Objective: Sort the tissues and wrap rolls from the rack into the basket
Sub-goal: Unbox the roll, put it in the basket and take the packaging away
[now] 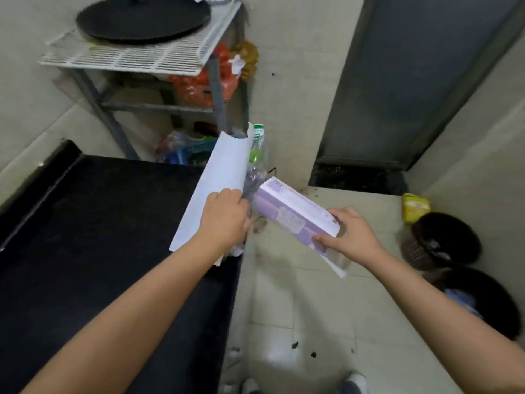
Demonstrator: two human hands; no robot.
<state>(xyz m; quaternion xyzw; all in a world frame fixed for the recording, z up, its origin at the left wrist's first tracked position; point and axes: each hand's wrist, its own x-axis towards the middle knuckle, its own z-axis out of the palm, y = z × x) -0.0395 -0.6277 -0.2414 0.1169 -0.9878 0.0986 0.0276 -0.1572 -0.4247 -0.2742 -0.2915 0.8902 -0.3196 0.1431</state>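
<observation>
My left hand [225, 216] grips a long white roll [218, 180] that slants up toward the metal rack [127, 56]; crinkled clear plastic [254, 180] bunches beside it. My right hand [348, 233] holds one end of a purple and white box of wrap [289, 213], tilted with its far end against the plastic. Two dark woven baskets sit on the floor at the right, the nearer basket [500, 314] with something blue inside and the farther basket [446, 237] behind it.
A black counter [99, 237] fills the left. The rack carries a round black tray [142, 18], with orange bags [204, 83] and coloured items on lower shelves. A yellow packet [415, 207] lies by the farther basket. A dark door [412, 81] stands at right.
</observation>
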